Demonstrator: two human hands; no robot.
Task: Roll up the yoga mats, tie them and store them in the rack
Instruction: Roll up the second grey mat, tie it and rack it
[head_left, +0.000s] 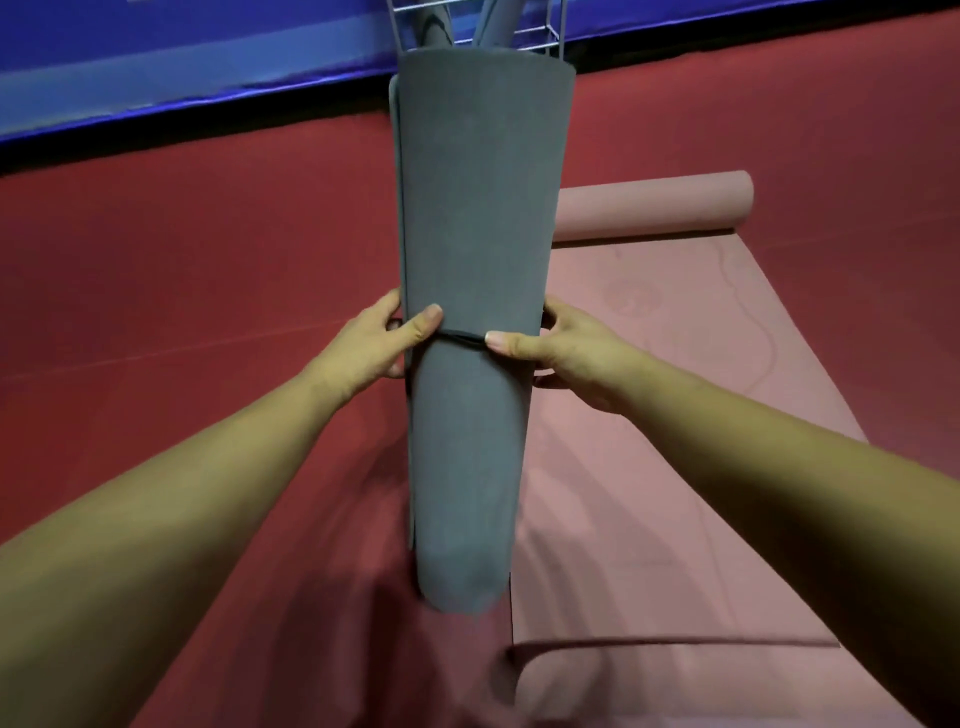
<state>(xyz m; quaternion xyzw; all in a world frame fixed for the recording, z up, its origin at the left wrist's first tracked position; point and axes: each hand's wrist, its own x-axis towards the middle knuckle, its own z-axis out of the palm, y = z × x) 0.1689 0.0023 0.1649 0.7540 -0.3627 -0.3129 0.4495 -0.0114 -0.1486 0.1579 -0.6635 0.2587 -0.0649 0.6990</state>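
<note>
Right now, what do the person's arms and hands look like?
The left forearm and the right forearm are bare; no sleeve shows. The left hand and the right hand wear no gloves, and no ring, watch or bracelet is visible. The thumbnails look short and unpainted.

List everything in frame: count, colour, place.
grey mat: 1, grey, rolled, held mid-frame, far end pointing toward the rack
band: 1, black, around the grey mat between the thumbs
pink mat: 1, pink, on the floor at right, far end rolled
rack: 1, white wire, top centre
stored mats: at least 2, grey, in the rack
floor: 1, red, underneath everything
wall pad: 1, blue, top left
left hand: 1, grips the grey mat's left side
right hand: 1, grips its right side
</note>
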